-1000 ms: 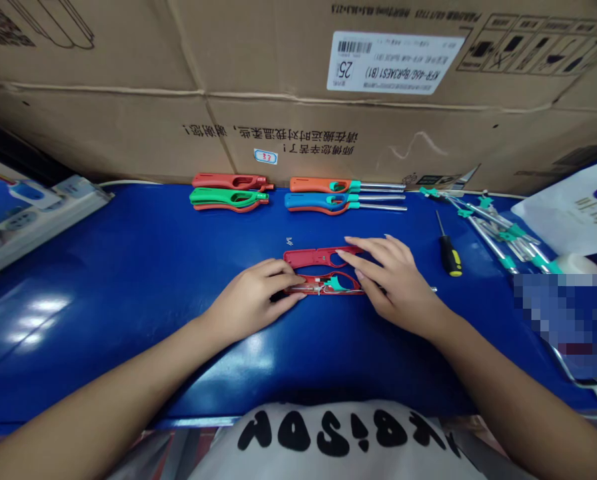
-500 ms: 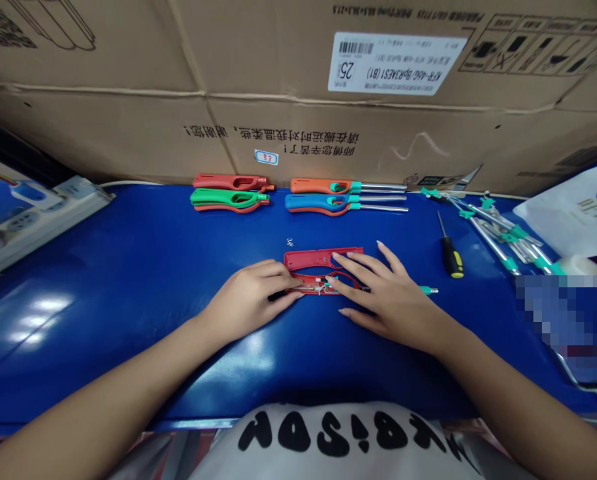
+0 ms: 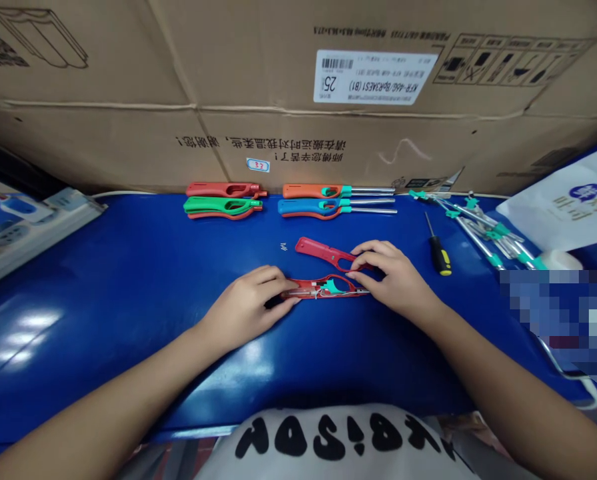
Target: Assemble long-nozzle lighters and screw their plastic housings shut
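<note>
A red lighter half-shell lies open side up on the blue table, with a green trigger, white parts and thin wires inside. My left hand pinches its left end between thumb and fingers. Just behind it, an upper red lighter cover is tilted, its left end pointing away from me. My right hand is closed on that cover's right end, by the trigger loop. The right hand hides the right end of both shells.
Red and green lighter bodies lie at the back, beside orange and blue lighters with metal tubes. A screwdriver, several tube assemblies and a white bag are rightward. Small springs lie mid-table; a power strip is left.
My right hand has closed from spread fingers onto the red cover. The cover has shifted right and tilted away from the lower half-shell. My left hand keeps its hold. The camera view has shifted slightly.
</note>
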{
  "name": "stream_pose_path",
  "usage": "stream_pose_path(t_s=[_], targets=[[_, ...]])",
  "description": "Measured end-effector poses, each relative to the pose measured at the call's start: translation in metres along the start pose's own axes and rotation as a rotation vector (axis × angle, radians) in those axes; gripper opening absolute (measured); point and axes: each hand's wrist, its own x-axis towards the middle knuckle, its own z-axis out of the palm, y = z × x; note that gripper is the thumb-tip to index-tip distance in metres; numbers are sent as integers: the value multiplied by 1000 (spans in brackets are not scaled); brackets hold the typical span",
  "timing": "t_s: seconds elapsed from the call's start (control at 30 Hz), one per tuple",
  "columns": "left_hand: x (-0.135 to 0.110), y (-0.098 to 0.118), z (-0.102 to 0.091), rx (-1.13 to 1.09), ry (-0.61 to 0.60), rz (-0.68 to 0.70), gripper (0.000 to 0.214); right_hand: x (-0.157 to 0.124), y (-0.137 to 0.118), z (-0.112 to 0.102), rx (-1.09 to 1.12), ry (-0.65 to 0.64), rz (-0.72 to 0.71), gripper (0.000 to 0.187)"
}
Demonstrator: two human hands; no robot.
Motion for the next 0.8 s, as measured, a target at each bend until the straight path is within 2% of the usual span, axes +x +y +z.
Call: stream_pose_path(t_s=[0.13, 0.2, 0.27, 0.37, 0.5, 0.67, 0.8], targets=[[1, 1, -1, 50, 52, 37, 25, -2, -8, -4, 116, 155, 82, 5], [2, 3, -4, 85, 136, 72, 26, -4, -13, -4, 197, 252, 156, 7], [3, 6, -8, 140, 238, 106, 27, -6, -18, -2, 321, 277, 196, 9], [4, 8, -13, 208, 266, 140, 34, -9, -23, 4, 526, 204, 235, 13], [4, 4, -15, 170, 135, 156, 32, -9, -30, 10, 678, 104, 297, 18], [3, 2, -17, 144, 88, 181, 36, -10, -36, 10, 721, 2, 299, 26], [2, 3, -17, 192, 73, 200, 36, -13, -36, 7, 636, -59, 253, 27]])
